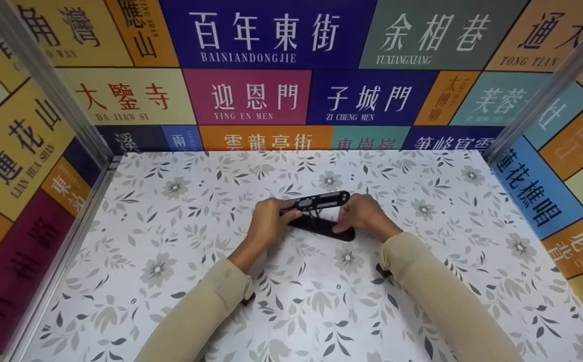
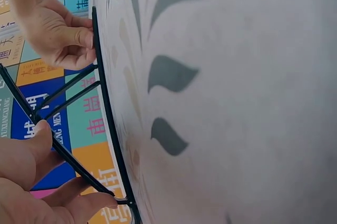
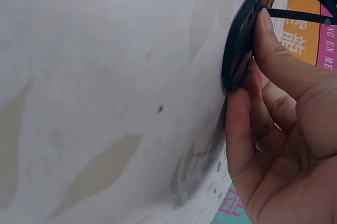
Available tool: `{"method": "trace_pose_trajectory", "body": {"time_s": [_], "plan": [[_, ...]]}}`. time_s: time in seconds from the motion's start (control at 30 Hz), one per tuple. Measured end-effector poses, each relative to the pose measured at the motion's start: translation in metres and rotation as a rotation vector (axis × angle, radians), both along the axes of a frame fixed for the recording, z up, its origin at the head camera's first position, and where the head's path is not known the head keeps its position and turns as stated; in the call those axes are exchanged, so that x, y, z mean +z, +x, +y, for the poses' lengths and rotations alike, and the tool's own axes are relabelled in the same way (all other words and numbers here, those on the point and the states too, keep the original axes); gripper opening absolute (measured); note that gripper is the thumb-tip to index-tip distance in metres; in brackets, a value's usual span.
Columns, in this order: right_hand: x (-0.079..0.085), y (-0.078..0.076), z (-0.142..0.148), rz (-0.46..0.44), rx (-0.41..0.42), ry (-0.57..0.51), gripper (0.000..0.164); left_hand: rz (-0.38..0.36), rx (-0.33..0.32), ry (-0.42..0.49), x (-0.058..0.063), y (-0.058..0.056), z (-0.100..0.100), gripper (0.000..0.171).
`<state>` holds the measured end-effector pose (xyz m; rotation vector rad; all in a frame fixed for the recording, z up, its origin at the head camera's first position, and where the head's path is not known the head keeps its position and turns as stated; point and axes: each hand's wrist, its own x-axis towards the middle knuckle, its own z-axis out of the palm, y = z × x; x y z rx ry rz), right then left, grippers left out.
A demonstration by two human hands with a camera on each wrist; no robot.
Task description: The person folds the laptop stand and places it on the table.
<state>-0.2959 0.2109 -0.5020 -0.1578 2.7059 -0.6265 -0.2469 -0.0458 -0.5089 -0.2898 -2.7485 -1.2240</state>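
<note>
Three multicoloured walls of rectangular lettered panels (image 1: pixel 251 40) are seen around one white rectangular tabletop (image 1: pixel 135 221) patterned with grey leaves and flowers. Over it two beige fabric sleeves (image 1: pixel 432 286) are stretched. And there, about midway between the tabletop's left and right edges, nearer the back edge, one black folding stand (image 1: pixel 317 225) is held; whether the surface is touched cannot be told. Its two long, flat plates (image 1: pixel 316 201) are splayed in a V! By one left hand (image 1: pixel 270 220) the joined end is pinched; by one right hand (image 1: pixel 364 213) the lower plate's free end is gripped. Between the plates, two thin black struts (image 2: pixel 68 87) are spanned. The angle is apparently being adjusted, opening or folding unclear; for the next move, a steadied joint seems called for.
</note>
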Motion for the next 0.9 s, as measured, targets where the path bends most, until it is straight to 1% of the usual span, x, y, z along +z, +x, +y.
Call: {"method": "trace_pose_trajectory", "body": {"time_s": [0.2, 0.33, 0.43, 0.57, 0.63, 0.8, 0.9], "plan": [[0.002, -0.002, 0.000, -0.001, 0.053, 0.045, 0.030, 0.016, -0.025, 0.002, -0.001, -0.002, -0.003, 0.037], [0.003, -0.002, -0.001, -0.001, 0.087, 0.054, 0.031, -0.015, -0.040, 0.007, -0.001, -0.006, -0.004, 0.036], [0.001, 0.003, -0.001, 0.013, 0.103, 0.041, 0.032, -0.025, -0.064, 0.007, -0.003, -0.010, -0.006, 0.036], [0.000, 0.012, -0.002, 0.048, 0.121, 0.017, 0.032, 0.011, -0.142, -0.007, -0.005, -0.019, -0.009, 0.036], [0.000, 0.015, -0.003, 0.058, 0.134, 0.006, 0.032, 0.015, -0.186, -0.011, -0.005, -0.024, -0.013, 0.036], [-0.001, 0.025, -0.003, 0.010, 0.122, -0.029, 0.035, -0.028, -0.299, -0.011, -0.004, -0.039, -0.019, 0.036], [0.000, 0.033, -0.004, -0.026, 0.092, -0.076, 0.036, -0.044, -0.367, -0.001, -0.005, -0.046, -0.020, 0.036]]}}
